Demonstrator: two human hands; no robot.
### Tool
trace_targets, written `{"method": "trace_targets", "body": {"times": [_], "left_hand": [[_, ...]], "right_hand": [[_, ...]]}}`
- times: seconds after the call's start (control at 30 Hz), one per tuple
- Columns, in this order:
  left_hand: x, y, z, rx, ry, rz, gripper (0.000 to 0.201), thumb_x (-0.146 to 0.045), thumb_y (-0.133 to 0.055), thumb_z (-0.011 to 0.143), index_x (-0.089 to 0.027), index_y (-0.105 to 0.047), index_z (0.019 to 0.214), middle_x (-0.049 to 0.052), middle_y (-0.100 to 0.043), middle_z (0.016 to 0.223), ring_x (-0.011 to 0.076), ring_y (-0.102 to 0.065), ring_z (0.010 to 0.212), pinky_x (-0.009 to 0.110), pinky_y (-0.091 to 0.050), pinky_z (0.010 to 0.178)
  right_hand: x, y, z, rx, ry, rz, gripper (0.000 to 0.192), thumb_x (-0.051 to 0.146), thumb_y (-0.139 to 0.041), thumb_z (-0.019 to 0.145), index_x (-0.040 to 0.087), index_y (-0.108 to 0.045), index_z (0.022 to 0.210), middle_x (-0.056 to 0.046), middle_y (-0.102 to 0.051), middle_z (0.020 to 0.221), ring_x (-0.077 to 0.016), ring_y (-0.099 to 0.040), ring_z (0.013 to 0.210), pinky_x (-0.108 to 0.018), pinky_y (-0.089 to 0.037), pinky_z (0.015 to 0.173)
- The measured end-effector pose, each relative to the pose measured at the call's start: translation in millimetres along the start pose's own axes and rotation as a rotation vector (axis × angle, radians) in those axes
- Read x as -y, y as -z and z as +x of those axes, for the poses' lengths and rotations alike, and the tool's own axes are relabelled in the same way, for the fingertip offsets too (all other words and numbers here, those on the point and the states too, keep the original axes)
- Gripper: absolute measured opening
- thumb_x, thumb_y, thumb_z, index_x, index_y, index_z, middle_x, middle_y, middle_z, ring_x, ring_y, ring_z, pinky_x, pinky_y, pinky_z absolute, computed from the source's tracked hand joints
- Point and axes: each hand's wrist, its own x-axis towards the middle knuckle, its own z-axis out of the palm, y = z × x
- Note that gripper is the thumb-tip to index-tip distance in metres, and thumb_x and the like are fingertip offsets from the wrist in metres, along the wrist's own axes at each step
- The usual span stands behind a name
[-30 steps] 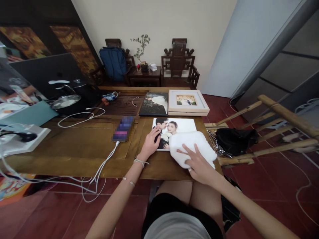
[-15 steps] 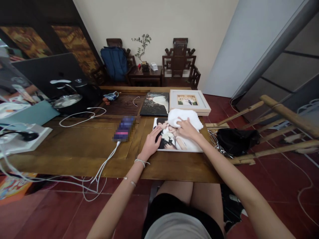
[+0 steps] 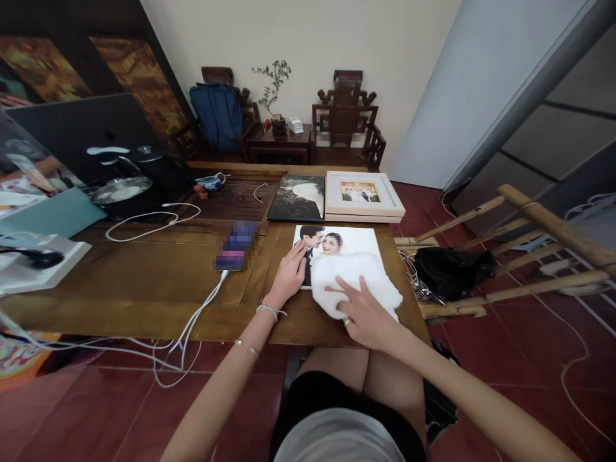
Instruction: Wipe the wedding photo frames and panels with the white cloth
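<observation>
A photo panel (image 3: pixel 359 239) showing a couple in wedding clothes lies flat on the wooden table in front of me. My left hand (image 3: pixel 291 269) is open, its fingers lying along the panel's left edge. A white fluffy cloth (image 3: pixel 380 273) covers the panel's lower right part and hangs over its near edge. On top of the cloth, my right hand (image 3: pixel 366 314) grips and presses it, some fingers stretched forward and others bent into it. The panel's lower part is hidden under the cloth.
Behind the panel lie a dark photo panel (image 3: pixel 297 197) and a white framed picture (image 3: pixel 364 196). To the left are a phone (image 3: pixel 235 247) on a white cable, a pot (image 3: pixel 122 192) and a power strip (image 3: pixel 43 262). A bamboo rack (image 3: pixel 543 244) with a black bag stands right.
My right hand has drawn the white cloth from the panel's upper right down toward me, uncovering the top of the picture. My left hand stays at the left edge.
</observation>
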Motion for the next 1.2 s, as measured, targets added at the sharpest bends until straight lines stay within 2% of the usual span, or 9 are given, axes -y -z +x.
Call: {"method": "trace_targets", "body": {"times": [0.13,0.27,0.4,0.57,0.67,0.77,0.9,1.03,1.2], "left_hand": [[0,0.3,1,-0.001,-0.008,0.010,0.043,-0.019,-0.037,0.090,-0.014,-0.047,0.132,0.012,-0.043,0.142,0.0229,-0.035,0.134,0.046,-0.030,0.111],[-1,0.7,1,-0.013,-0.016,0.000,0.042,-0.019,-0.037,0.090,-0.013,-0.049,0.130,0.013,-0.045,0.141,0.0225,-0.036,0.134,0.044,-0.030,0.112],[-1,1.0,0,-0.017,-0.022,-0.010,0.042,-0.019,-0.038,0.091,-0.015,-0.049,0.131,0.012,-0.045,0.141,0.0229,-0.036,0.134,0.046,-0.030,0.111],[-1,1.3,0,-0.024,-0.027,-0.020,0.042,-0.018,-0.038,0.090,-0.017,-0.049,0.130,0.010,-0.046,0.140,0.0218,-0.036,0.134,0.045,-0.030,0.112],[-2,1.2,1,-0.026,-0.036,-0.031,0.043,-0.018,-0.038,0.090,-0.018,-0.048,0.132,0.009,-0.045,0.141,0.0216,-0.036,0.134,0.044,-0.030,0.112],[-2,0.6,0,-0.036,-0.026,-0.031,0.042,-0.018,-0.039,0.090,-0.018,-0.049,0.131,0.009,-0.046,0.140,0.0220,-0.037,0.134,0.045,-0.030,0.112],[-1,0.3,0,-0.033,-0.016,-0.019,0.041,-0.018,-0.039,0.089,-0.017,-0.050,0.129,0.009,-0.047,0.139,0.0222,-0.037,0.133,0.045,-0.030,0.112],[0,0.0,1,-0.020,-0.011,-0.007,0.041,-0.019,-0.038,0.090,-0.014,-0.050,0.129,0.012,-0.046,0.140,0.0224,-0.037,0.133,0.045,-0.030,0.111],[1,-1.1,1,-0.033,-0.020,-0.026,0.041,-0.021,-0.039,0.091,-0.018,-0.050,0.130,0.009,-0.047,0.139,0.0220,-0.038,0.133,0.045,-0.030,0.111]], "right_hand": [[-32,13,46,-0.057,-0.084,-0.023,0.037,0.007,-0.040,0.074,0.013,-0.063,0.102,-0.021,-0.046,0.136,-0.0290,-0.034,0.132,-0.061,-0.016,0.106],[-65,29,100,-0.080,-0.156,-0.046,0.036,0.008,-0.040,0.075,0.013,-0.063,0.102,-0.019,-0.055,0.127,-0.0318,-0.046,0.121,-0.057,-0.024,0.101],[-75,37,129,-0.102,-0.205,-0.058,0.031,0.010,-0.042,0.076,0.013,-0.063,0.098,-0.019,-0.060,0.117,-0.0336,-0.053,0.110,-0.057,-0.027,0.098],[-57,23,112,-0.135,-0.219,-0.081,0.037,0.009,-0.038,0.078,0.012,-0.061,0.106,-0.022,-0.052,0.127,-0.0347,-0.045,0.121,-0.063,-0.020,0.099],[-35,9,75,-0.119,-0.144,-0.079,0.038,0.007,-0.039,0.076,0.012,-0.062,0.107,-0.022,-0.047,0.134,-0.0319,-0.032,0.132,-0.063,-0.016,0.103],[-11,-2,32,-0.095,-0.059,-0.034,0.039,0.005,-0.041,0.071,0.016,-0.064,0.100,-0.016,-0.046,0.137,-0.0297,-0.022,0.137,-0.064,-0.013,0.105],[1,-3,-2,-0.041,-0.020,0.037,0.036,0.004,-0.042,0.068,0.017,-0.065,0.091,-0.013,-0.046,0.138,-0.0281,-0.024,0.137,-0.064,-0.012,0.107],[-23,4,12,-0.084,-0.096,-0.003,0.033,0.005,-0.041,0.072,0.014,-0.064,0.093,-0.020,-0.044,0.138,-0.0251,-0.032,0.134,-0.058,-0.013,0.109],[-56,12,68,-0.180,-0.244,-0.102,0.036,0.008,-0.040,0.077,0.010,-0.062,0.105,-0.024,-0.046,0.134,-0.0305,-0.030,0.134,-0.066,-0.015,0.103]]}}
